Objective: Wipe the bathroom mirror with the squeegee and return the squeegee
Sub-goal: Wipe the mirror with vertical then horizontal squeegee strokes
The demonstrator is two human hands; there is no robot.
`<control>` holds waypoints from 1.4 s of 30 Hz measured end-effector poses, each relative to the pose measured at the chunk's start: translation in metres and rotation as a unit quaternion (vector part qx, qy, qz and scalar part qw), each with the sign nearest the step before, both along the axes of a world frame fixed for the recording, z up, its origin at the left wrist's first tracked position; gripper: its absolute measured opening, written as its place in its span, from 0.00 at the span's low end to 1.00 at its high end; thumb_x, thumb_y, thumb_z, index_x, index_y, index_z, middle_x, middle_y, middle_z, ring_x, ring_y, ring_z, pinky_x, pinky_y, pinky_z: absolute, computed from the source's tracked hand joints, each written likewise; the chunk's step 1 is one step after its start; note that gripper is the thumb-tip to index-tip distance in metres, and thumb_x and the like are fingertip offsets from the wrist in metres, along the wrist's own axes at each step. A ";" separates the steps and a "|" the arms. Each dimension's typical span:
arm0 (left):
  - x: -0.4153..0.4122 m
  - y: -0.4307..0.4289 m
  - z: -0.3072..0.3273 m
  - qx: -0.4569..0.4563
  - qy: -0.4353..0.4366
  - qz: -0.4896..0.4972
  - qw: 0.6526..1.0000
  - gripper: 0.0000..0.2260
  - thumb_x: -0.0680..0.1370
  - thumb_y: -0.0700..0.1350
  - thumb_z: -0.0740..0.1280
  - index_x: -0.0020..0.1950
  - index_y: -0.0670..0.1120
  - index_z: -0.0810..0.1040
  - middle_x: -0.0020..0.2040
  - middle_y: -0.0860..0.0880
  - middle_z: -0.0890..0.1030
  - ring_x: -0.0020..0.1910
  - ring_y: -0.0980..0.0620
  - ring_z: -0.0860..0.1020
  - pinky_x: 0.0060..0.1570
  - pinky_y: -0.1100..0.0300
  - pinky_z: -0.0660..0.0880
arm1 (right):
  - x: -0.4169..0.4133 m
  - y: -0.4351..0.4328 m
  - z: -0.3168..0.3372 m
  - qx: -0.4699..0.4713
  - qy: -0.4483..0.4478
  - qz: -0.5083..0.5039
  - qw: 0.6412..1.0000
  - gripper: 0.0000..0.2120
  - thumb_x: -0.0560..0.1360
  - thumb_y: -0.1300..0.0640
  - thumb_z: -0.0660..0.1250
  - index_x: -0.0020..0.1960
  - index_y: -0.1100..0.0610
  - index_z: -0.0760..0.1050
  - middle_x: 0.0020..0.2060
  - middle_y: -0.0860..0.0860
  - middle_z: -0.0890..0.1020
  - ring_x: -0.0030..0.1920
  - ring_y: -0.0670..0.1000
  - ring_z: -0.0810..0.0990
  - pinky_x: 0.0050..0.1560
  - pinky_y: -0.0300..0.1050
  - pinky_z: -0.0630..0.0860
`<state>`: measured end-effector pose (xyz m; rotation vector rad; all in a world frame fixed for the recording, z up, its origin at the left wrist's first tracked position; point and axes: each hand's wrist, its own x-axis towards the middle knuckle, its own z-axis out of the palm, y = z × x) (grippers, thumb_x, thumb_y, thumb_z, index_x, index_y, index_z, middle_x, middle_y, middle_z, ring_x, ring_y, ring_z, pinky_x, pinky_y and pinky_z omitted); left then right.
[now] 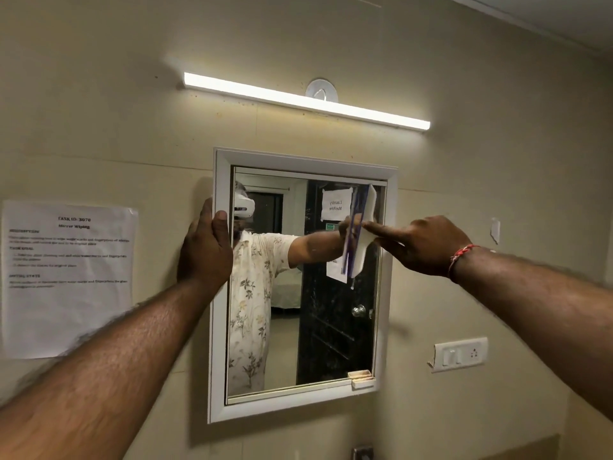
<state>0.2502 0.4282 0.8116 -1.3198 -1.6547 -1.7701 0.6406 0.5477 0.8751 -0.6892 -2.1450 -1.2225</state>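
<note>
**A:** Largest first: white-framed rectangular glass mirror (303,310) on the beige wall (497,194), taller than wide; steadied at its left edge by the left hand (205,247), thumb hooked over the front of the frame, fingers wrapped round the side.

**B:** And the tool?

**A:** White plastic squeegee with a blue blade (369,210), pressed to the glass high on the right side, just inside the frame; long axis near upright, tipped slightly; held about mid-length by the right hand (421,247), reaching in from the right, index finger straight along it, other fingers folded toward it, thumb hidden.

**B:** Which way next, then?

**A:** Probably leftward, square to the blade, with most of the pane left of and below the fingers; right hand far nearer, left hand busy with the frame; return spot out of view.
</note>
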 end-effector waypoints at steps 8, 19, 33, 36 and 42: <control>-0.002 0.002 -0.013 0.006 -0.005 -0.007 1.000 0.27 0.90 0.60 0.49 0.87 0.51 0.62 0.80 0.41 0.73 0.78 0.39 0.72 0.70 0.54 0.68 | -0.116 -0.060 -0.062 0.013 -0.118 0.150 0.982 0.25 0.88 0.42 0.57 0.84 0.44 0.63 0.36 0.52 0.82 0.27 0.51 0.77 0.31 0.47 0.82; -0.007 0.002 -0.035 -0.004 -0.015 -0.009 1.000 0.26 0.89 0.60 0.50 0.86 0.54 0.65 0.76 0.42 0.77 0.72 0.38 0.77 0.68 0.52 0.74 | -0.175 -0.086 -0.082 0.211 -0.056 0.137 0.966 0.27 0.78 0.39 0.72 0.76 0.45 0.78 0.47 0.51 0.90 0.48 0.51 0.89 0.41 0.41 0.81; -0.007 0.000 -0.044 0.005 -0.024 -0.037 0.999 0.25 0.90 0.60 0.50 0.87 0.57 0.61 0.80 0.46 0.73 0.76 0.44 0.75 0.65 0.60 0.68 | -0.195 -0.085 -0.088 0.173 -0.066 0.172 0.968 0.23 0.82 0.41 0.69 0.75 0.45 0.79 0.36 0.48 0.86 0.34 0.48 0.84 0.38 0.41 0.79; -0.005 -0.001 -0.044 0.003 -0.025 -0.037 0.999 0.25 0.90 0.60 0.50 0.87 0.57 0.60 0.80 0.46 0.73 0.76 0.44 0.75 0.64 0.60 0.68 | -0.197 -0.081 -0.090 0.163 -0.060 0.172 0.970 0.24 0.81 0.41 0.69 0.76 0.46 0.78 0.34 0.48 0.85 0.33 0.48 0.83 0.37 0.41 0.78; -0.008 0.000 -0.046 0.006 -0.026 -0.046 0.999 0.26 0.90 0.61 0.49 0.87 0.57 0.61 0.81 0.47 0.73 0.77 0.45 0.74 0.66 0.60 0.68 | -0.198 -0.078 -0.092 0.151 -0.060 0.174 0.971 0.24 0.81 0.41 0.69 0.76 0.46 0.78 0.35 0.48 0.85 0.34 0.48 0.83 0.38 0.42 0.80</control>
